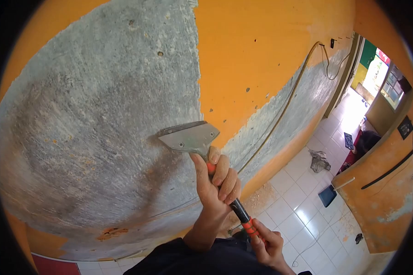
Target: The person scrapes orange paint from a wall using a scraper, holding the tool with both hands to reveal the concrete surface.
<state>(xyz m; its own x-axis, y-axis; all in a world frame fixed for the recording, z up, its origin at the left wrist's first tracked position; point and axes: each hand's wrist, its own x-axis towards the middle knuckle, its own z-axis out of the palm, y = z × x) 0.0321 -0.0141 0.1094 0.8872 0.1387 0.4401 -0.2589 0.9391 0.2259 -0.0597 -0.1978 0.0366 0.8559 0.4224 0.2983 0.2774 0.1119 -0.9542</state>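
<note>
At the frame's centre the scraper [188, 138] is at the grey wall [105, 91], left hand [218, 181] wrapped below its head, right hand [268, 245] clasping its lower end; too steep a push could gouge the surface.

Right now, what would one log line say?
left hand: grips scraper near blade; right hand: holds lower handle; blade: over grey wall patch, contact unclear

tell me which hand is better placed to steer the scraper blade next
The left hand, I'd judge: it wraps the handle just below the scraper blade, which sits beside the edge of the orange paint. The right hand holds the handle's far end.
</note>
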